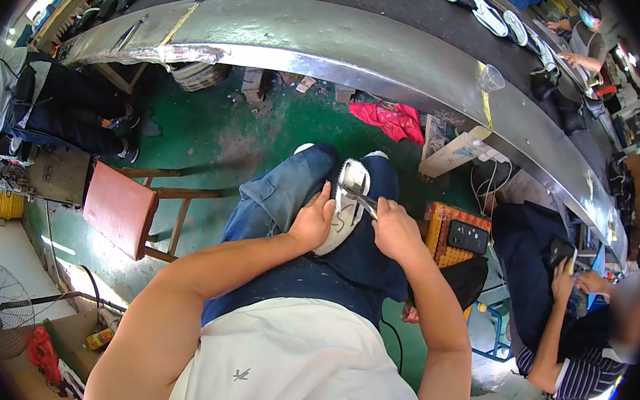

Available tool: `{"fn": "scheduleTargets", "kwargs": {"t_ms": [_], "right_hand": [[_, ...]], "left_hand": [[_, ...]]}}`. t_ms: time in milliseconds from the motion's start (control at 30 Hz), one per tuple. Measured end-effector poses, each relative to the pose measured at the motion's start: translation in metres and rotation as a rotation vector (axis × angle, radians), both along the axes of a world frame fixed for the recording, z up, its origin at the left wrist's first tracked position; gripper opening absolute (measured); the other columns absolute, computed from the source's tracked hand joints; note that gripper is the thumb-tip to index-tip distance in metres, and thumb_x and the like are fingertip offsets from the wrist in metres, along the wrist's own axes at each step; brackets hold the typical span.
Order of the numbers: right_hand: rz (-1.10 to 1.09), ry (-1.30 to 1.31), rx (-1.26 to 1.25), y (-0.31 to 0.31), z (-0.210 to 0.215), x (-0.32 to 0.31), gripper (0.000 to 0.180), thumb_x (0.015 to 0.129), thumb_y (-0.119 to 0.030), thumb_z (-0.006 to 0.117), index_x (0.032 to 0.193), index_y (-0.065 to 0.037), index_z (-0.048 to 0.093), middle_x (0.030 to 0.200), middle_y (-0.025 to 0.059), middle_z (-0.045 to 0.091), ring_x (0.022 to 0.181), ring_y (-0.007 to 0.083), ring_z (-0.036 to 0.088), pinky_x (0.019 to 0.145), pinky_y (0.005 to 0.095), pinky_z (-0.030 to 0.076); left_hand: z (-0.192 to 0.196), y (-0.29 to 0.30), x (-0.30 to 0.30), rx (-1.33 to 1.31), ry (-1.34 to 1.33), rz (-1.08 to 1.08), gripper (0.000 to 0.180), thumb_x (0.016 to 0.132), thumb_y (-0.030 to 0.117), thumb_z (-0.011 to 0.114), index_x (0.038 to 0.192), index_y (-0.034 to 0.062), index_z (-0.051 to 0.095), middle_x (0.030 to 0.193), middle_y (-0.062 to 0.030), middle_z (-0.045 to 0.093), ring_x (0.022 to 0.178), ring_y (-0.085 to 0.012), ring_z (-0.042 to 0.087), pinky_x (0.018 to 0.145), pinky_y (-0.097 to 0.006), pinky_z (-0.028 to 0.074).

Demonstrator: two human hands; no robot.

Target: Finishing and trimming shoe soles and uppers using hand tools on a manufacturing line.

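Observation:
A white shoe (pixel 338 233) lies across my lap, pointing away from me, with its opening or underside facing up; I cannot tell which. My left hand (pixel 314 220) grips its left side, with a finger stretched along the edge. In my right hand (pixel 394 227) is a pair of metal pliers (pixel 365 203), held by the handles. The jaws of the pliers reach into the far part of the shoe, touching or close to its rim. What the jaws hold is too small to make out.
A metal-edged conveyor bench (pixel 332 39) with several shoes (pixel 489 18) curves across ahead. At left stands a stool (pixel 120 210) with a reddish seat. A phone (pixel 467 236) rests on a woven seat at right. Other people (pixel 570 363) work at right, far right and left.

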State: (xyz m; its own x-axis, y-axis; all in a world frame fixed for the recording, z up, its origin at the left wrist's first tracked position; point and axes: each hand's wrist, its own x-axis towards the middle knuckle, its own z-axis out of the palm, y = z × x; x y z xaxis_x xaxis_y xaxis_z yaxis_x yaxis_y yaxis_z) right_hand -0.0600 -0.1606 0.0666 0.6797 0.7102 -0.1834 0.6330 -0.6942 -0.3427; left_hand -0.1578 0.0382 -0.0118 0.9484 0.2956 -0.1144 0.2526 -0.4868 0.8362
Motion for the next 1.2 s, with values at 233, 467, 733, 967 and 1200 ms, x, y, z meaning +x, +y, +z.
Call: {"fn": "scheduleTargets", "kwargs": {"t_ms": [233, 467, 733, 967, 1200], "right_hand": [[-0.161, 0.267, -0.02, -0.021, -0.023, 0.019, 0.025, 0.092, -0.022, 0.066, 0.108, -0.002, 0.062, 0.097, 0.0235, 0.071, 0.094, 0.0412, 0.068, 0.082, 0.0508, 0.053], [-0.155, 0.888, -0.117, -0.023, -0.022, 0.086, 0.024, 0.092, -0.02, 0.067, 0.105, 0.0, 0.069, 0.088, 0.0127, 0.073, 0.078, 0.0219, 0.07, 0.068, 0.0365, 0.053], [-0.141, 1.218, -0.122, -0.018, -0.051, 0.129, 0.026, 0.088, -0.016, 0.074, 0.11, -0.003, 0.07, 0.089, 0.0064, 0.071, 0.078, 0.0127, 0.066, 0.057, 0.0281, 0.051], [-0.24, 0.929, -0.096, 0.005, 0.013, 0.103, 0.038, 0.103, -0.033, 0.053, 0.098, 0.003, 0.065, 0.083, 0.01, 0.071, 0.073, 0.0195, 0.069, 0.065, 0.0353, 0.057], [-0.113, 0.429, 0.047, 0.024, -0.03, 0.076, 0.054, 0.107, -0.042, 0.042, 0.089, 0.004, 0.064, 0.08, 0.0282, 0.067, 0.083, 0.0487, 0.065, 0.078, 0.0514, 0.051]], "left_hand": [[0.012, 0.007, -0.001, 0.163, 0.029, -0.229, 0.06, 0.106, 0.03, 0.043, 0.161, 0.0142, 0.025, 0.138, -0.0524, 0.037, 0.125, -0.0606, 0.049, 0.105, -0.051, 0.046], [0.04, 0.019, 0.023, 0.163, 0.332, -0.392, 0.064, 0.107, 0.033, 0.04, 0.163, 0.0185, 0.016, 0.142, -0.0493, 0.037, 0.108, -0.0591, 0.06, 0.101, -0.052, 0.05], [0.024, 0.028, 0.03, 0.166, 0.305, -0.38, 0.06, 0.107, 0.034, 0.04, 0.163, 0.0281, 0.019, 0.145, -0.0481, 0.035, 0.108, -0.0578, 0.061, 0.101, -0.051, 0.05], [0.028, 0.037, 0.047, 0.179, 0.383, -0.467, 0.058, 0.107, 0.033, 0.04, 0.162, 0.0275, 0.023, 0.141, -0.0511, 0.035, 0.109, -0.0552, 0.063, 0.1, -0.05, 0.052], [0.024, 0.04, 0.044, 0.114, 0.344, -0.531, 0.056, 0.106, 0.033, 0.043, 0.16, 0.0273, 0.029, 0.138, -0.0536, 0.036, 0.107, -0.0539, 0.064, 0.101, -0.05, 0.051]]}}
